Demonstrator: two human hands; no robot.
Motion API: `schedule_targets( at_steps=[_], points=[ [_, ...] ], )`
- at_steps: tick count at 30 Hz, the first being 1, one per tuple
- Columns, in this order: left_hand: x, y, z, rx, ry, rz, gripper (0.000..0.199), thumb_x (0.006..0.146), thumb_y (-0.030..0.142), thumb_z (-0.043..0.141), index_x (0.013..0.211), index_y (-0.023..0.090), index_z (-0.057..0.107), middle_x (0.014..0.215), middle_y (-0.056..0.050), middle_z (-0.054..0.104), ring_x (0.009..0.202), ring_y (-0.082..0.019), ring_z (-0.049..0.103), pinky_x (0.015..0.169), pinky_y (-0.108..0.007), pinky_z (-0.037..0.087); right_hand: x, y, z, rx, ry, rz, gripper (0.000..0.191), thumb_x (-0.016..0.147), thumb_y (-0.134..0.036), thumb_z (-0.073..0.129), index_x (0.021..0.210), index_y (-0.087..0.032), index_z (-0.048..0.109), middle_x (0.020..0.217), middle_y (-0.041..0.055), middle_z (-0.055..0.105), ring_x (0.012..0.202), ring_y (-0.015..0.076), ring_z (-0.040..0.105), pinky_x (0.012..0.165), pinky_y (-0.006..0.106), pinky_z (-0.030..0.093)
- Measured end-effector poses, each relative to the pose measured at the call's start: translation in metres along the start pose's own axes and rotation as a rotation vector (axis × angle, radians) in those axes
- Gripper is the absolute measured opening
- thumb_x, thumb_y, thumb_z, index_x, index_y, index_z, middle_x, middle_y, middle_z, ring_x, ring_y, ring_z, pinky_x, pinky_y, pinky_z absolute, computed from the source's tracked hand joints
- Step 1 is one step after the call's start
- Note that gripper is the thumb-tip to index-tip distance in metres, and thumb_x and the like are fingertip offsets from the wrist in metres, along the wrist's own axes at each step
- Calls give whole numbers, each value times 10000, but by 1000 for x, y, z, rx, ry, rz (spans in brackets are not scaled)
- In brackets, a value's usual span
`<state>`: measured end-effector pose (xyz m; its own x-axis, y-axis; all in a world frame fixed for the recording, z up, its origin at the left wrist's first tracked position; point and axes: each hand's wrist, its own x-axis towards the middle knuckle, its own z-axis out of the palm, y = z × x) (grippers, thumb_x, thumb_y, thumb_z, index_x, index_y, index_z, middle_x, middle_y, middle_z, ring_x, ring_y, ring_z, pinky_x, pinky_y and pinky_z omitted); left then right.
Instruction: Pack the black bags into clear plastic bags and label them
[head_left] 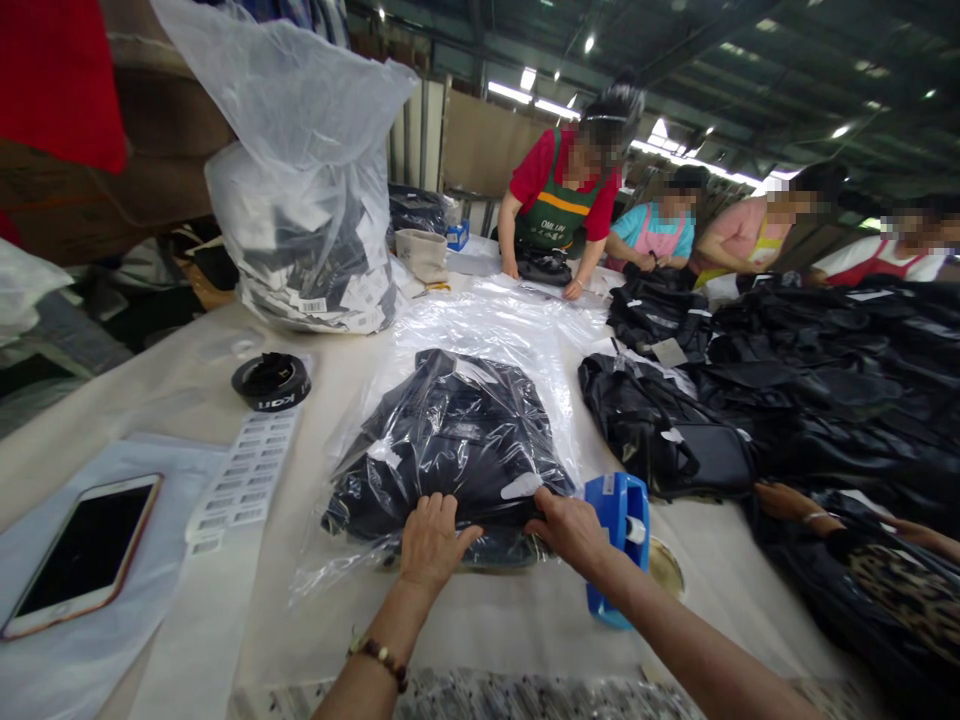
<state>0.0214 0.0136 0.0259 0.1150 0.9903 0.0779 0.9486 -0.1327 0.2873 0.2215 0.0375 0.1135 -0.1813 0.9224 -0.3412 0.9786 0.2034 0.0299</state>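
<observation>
A black bag [465, 430] inside clear plastic wrapping lies flat on the table in front of me. My left hand [435, 540] rests on its near edge, thumb spread to the right, fingers pointing forward on the plastic. At the near right corner of the bag, my right hand [566, 525] touches the plastic with its thumb on top; its other fingers are mostly hidden, so what it grips is unclear. A blue tape dispenser [616, 550] stands just beside my right hand.
Left are a phone [86, 550], barcode labels [247, 465], a black roll [271, 382] and a large tag-filled bag [307, 230]. Black bags [825, 400] pile up at right. Several people work beyond; another person's hands [795, 503] are at right.
</observation>
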Motion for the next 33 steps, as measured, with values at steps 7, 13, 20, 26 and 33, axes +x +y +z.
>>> schedule_targets(
  at_steps=[7,13,20,26,33],
  points=[
    [1,1,-5,12,-2,0,356,767,519,576,844,172,551,812,-59,548,869,-238,519,744,-347,420,-19,15,0,99,141,62,68,867,-247,507,862,-185,535,826,42,647,814,181,608,658,254,360],
    [2,2,-6,48,-14,5,356,758,519,588,824,172,543,823,-60,560,858,-243,520,748,-354,424,-35,-32,46,420,166,-68,92,865,-154,444,897,-186,524,888,51,587,824,171,584,725,259,435],
    [1,-8,-20,77,-85,133,223,759,366,636,845,182,544,847,-30,570,859,-199,525,748,-310,420,-23,-50,68,480,134,60,237,776,-105,515,1011,-129,498,1044,132,535,1009,250,521,891,350,432],
    [-31,-57,-64,170,-115,260,182,742,190,615,917,205,567,902,-32,583,872,-227,512,741,-376,378,-26,-50,68,513,146,81,261,760,-115,521,1018,-140,491,1053,126,524,1021,253,500,927,366,410],
    [-67,-137,-82,221,115,465,357,730,-27,412,968,179,579,975,-49,652,970,-209,547,881,-394,330,-25,-52,67,526,170,114,237,742,-111,502,972,-171,493,1031,107,534,1021,245,506,912,362,415]
  ],
)
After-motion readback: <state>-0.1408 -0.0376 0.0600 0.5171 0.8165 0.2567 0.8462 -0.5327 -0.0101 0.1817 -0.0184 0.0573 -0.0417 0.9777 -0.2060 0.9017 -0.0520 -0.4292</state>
